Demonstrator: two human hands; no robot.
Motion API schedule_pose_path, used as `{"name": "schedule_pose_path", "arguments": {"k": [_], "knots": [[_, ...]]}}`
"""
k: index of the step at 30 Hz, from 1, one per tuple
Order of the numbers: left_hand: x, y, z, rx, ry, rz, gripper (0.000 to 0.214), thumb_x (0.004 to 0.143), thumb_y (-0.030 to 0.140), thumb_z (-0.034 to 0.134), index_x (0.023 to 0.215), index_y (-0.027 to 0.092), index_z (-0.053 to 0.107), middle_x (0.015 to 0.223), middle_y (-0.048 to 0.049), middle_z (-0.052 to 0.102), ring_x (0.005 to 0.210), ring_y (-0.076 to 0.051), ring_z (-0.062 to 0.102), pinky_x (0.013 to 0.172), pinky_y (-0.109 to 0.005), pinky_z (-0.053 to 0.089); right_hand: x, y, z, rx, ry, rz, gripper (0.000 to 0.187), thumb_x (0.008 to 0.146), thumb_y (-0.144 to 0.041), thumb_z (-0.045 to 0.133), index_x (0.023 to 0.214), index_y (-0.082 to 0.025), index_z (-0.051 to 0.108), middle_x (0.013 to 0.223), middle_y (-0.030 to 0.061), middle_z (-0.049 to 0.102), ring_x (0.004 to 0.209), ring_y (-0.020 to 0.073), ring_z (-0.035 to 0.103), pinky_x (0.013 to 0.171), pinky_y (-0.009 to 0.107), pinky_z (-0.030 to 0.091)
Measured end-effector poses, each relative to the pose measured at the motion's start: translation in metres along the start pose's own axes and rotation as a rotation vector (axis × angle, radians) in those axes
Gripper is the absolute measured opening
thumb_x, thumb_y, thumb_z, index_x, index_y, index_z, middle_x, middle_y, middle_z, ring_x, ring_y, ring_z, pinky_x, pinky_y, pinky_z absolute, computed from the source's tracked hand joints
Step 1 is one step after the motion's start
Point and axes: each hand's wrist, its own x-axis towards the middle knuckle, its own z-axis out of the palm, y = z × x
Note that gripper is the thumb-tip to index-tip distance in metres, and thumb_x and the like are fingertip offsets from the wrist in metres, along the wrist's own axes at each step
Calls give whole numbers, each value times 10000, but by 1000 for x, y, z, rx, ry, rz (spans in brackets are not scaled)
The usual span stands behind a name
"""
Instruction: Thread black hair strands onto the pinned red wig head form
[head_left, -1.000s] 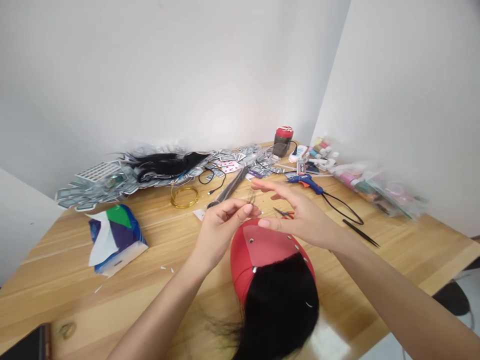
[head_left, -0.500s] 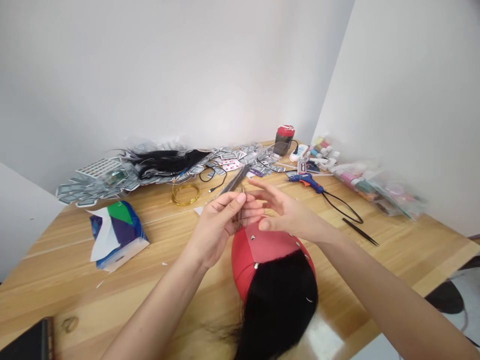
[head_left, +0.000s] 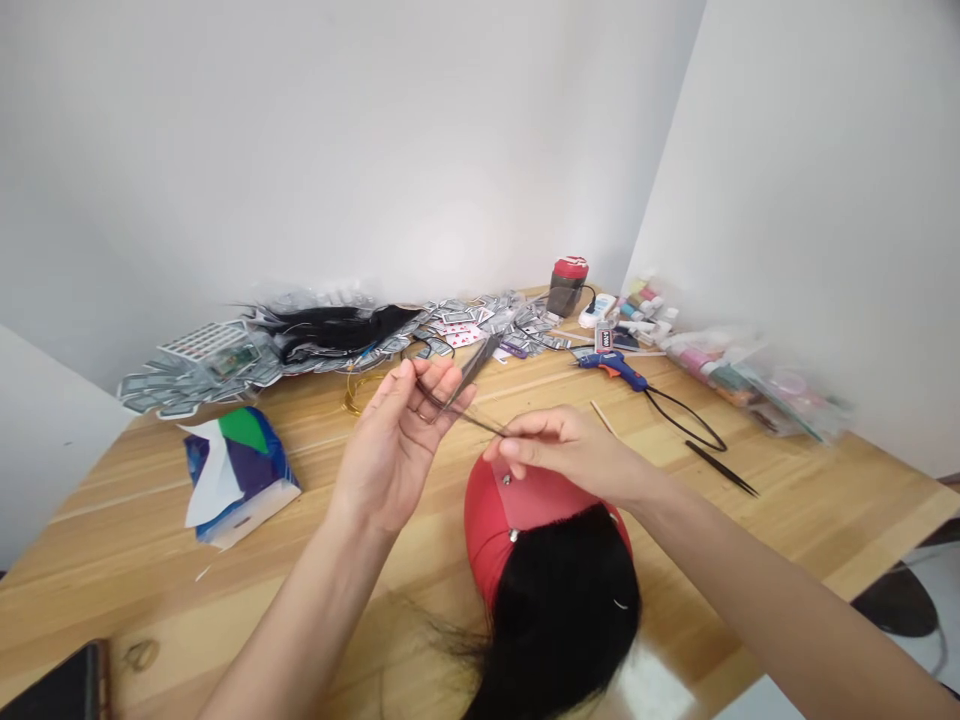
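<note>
A thin strand of dark hair [head_left: 480, 424] stretches between my two hands over the table. My left hand [head_left: 397, 435] pinches one end between thumb and index finger, palm turned up and the other fingers loosely curled. The far end is pinched by the fingertips of my right hand [head_left: 559, 448]. Just below sits a red, head-shaped form [head_left: 484, 520] with a lighter red cap and a few metal pins. Long black hair [head_left: 566, 610] covers its near side and hangs toward me. Behind my left fingers lies a dark grey, flat, pointed piece [head_left: 474, 370] that I cannot identify.
Left lie a tissue pack [head_left: 244, 475] and a phone [head_left: 60, 685]. Behind are gold wire [head_left: 354, 392], black hair bundles [head_left: 337, 328], scattered playing cards [head_left: 461, 330] and a red-lidded cup [head_left: 568, 287]. Right are a blue glue gun [head_left: 611, 368], black tweezers [head_left: 721, 468] and plastic bags [head_left: 795, 395].
My hands have moved apart from close together. My left hand shifted left, while my right came down and closed on the strand, now drawn out between them.
</note>
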Motion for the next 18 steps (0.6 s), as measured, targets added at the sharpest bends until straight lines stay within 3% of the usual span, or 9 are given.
{"name": "schedule_pose_path", "arguments": {"k": [3, 7, 10, 14, 18], "knots": [[4, 6, -2, -20, 53, 31, 466, 1088, 161, 317, 749, 148, 637, 734, 11, 742, 679, -88, 723, 837, -330, 636, -5, 6, -8, 41, 143, 19, 419, 888, -524, 689, 629, -196, 652, 672, 14, 654, 892, 213, 683, 890, 340, 476], [6, 10, -5, -35, 84, 48, 452, 1081, 137, 324, 746, 138, 627, 704, 11, 708, 644, -83, 694, 856, -342, 623, -8, 18, -18, 62, 297, 86, 425, 841, -575, 719, 646, -202, 662, 629, -2, 599, 736, 186, 637, 756, 321, 484], [7, 13, -7, -52, 85, 53, 456, 1082, 141, 326, 728, 138, 613, 628, 42, 638, 556, -59, 636, 833, -318, 618, -10, 20, -23, 62, 366, 82, 419, 815, -572, 740, 637, -200, 663, 655, 16, 619, 772, 203, 633, 740, 328, 486], [10, 17, -9, -73, 86, 58, 424, 1072, 127, 363, 725, 140, 606, 525, 91, 501, 430, -28, 515, 786, -260, 599, -12, 17, -27, 76, 448, 79, 387, 774, -588, 755, 727, -206, 714, 794, 53, 698, 836, 226, 642, 705, 336, 491], [15, 21, -13, -95, 101, 100, 408, 1064, 121, 384, 716, 141, 595, 513, 98, 481, 411, -20, 482, 737, -227, 580, -16, 18, -30, 91, 509, 107, 368, 769, -581, 758, 796, -215, 739, 932, 79, 731, 824, 231, 660, 582, 308, 465]]}}
